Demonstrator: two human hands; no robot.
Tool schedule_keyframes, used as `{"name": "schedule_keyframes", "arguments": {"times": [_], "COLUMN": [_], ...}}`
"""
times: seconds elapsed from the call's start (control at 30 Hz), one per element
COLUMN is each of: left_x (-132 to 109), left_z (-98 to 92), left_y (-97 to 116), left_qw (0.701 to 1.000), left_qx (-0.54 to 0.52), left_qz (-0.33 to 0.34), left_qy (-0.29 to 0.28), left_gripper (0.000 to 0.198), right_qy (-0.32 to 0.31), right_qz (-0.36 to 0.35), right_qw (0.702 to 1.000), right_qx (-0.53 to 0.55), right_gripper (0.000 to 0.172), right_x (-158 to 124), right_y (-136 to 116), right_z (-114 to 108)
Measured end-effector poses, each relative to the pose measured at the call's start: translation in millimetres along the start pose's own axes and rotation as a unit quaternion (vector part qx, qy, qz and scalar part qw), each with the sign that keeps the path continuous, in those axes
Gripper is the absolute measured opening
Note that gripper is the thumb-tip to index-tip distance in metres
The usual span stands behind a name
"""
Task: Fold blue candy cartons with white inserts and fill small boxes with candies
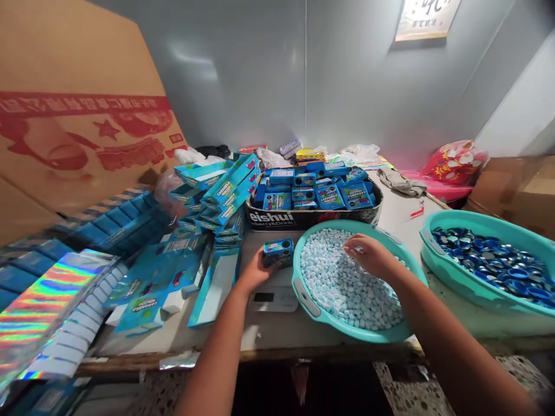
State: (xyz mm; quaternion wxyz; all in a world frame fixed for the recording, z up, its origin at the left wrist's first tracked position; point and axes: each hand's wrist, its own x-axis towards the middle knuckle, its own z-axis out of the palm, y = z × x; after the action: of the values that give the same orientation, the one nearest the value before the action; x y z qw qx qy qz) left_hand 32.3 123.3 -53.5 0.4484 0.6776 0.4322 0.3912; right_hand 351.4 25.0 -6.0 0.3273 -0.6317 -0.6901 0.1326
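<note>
My left hand [256,270] grips a small blue candy box [278,252] by its left end, just above a flat white digital scale [273,299]. To its right, my right hand [368,254] is over a turquoise basin [318,315] filled with small pale blue and white candies [338,283]. The fingers of that hand are curled together at the candies. Whatever they may hold is too small to make out. Behind the basin stands a black carton [303,221] heaped with small blue candy boxes [332,196].
Blue display trays [229,185] are stacked left of the carton, with flattened blue cartons [151,294] beside them. At the right, another turquoise basin [472,283] holds blue and silver lids [494,260]. A large cardboard box [78,63] rises at the left.
</note>
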Motion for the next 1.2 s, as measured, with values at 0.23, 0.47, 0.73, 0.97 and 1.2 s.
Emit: {"name": "schedule_keyframes", "arguments": {"times": [0.23, 0.47, 0.73, 0.97, 1.2], "left_x": [-82, -157, -148, -145, -105], "left_z": [-22.2, -12.1, -1.8, 2.3, 64.8], "left_y": [2, 14, 15, 31, 121], "left_qw": [0.976, 0.903, 0.890, 0.895, 0.929], "left_qx": [0.150, 0.374, 0.417, 0.417, 0.291], "left_qz": [-0.068, -0.206, -0.180, -0.155, 0.188], "left_qy": [0.144, -0.046, -0.032, 0.038, 0.129], "left_gripper": [0.044, 0.017, 0.016, 0.025, 0.022], "right_qy": [-0.014, -0.021, -0.031, -0.066, -0.097], "right_qz": [0.023, 0.022, 0.028, 0.029, 0.032], "right_qw": [1.000, 1.000, 0.999, 0.996, 0.992], "right_qx": [-0.004, -0.008, -0.029, -0.057, -0.074], "right_gripper": [0.026, 0.025, 0.020, 0.018, 0.031], "right_x": [0, 1, -2, -5, -11], "right_y": [4, 7, 5, 0, -3], "right_z": [-7, -6, -3, -5, -7]}}
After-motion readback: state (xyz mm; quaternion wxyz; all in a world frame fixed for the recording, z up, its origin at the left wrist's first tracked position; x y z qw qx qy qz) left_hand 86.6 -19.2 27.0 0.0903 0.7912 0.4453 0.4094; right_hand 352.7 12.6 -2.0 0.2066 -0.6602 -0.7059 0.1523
